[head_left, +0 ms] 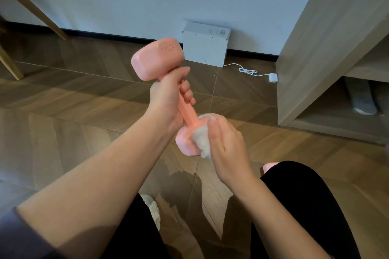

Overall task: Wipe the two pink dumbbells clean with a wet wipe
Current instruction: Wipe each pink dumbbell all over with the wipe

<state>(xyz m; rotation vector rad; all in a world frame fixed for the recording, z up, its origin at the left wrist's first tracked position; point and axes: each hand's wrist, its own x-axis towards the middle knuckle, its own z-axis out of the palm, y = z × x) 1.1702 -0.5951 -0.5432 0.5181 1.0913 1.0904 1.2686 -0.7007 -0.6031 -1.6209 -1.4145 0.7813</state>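
A pink dumbbell (157, 59) is held up tilted in the air, one head high and to the left, the other low near the middle. My left hand (168, 94) grips its handle just under the upper head. My right hand (223, 143) holds a crumpled white wet wipe (202, 136) pressed against the lower head. A small pink part of the second dumbbell (270, 166) shows on the floor behind my right knee; the rest of it is hidden.
A white box (205, 45) with a white cable and plug (273, 78) stands against the wall on the wooden floor. A wooden shelf unit (328, 59) is at the right. Wooden furniture legs (12, 65) stand at the left. My legs and a white shoe (153, 208) are below.
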